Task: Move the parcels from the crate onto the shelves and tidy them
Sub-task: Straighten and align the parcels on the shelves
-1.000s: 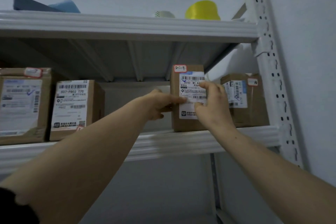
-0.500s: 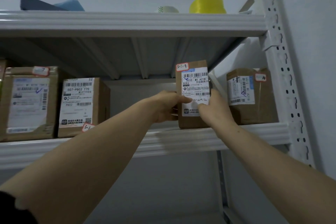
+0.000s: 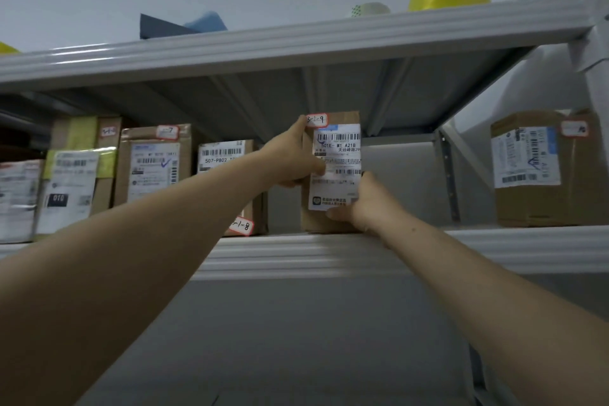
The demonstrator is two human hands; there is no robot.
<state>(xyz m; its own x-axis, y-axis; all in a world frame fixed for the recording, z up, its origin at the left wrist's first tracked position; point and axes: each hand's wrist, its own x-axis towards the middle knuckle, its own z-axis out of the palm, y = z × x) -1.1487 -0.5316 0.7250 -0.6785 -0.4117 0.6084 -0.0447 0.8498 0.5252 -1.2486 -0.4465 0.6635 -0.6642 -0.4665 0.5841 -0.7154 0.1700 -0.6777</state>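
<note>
Parcel (image 3: pixel 339 175), small carton: stands upright at the shelf (image 3: pixel 296 257) front, left hand (image 3: pixel 290 161) clasping its upper left edge, right hand (image 3: pixel 365 204) pinching its lower right corner. Seems light and stiff; best taken by opposite edges.

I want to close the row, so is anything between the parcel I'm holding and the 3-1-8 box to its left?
Only your left hand, gripping the parcel by its left edge, sits in that gap. No other item shows on the shelf before the 3-1-8 box.
</note>
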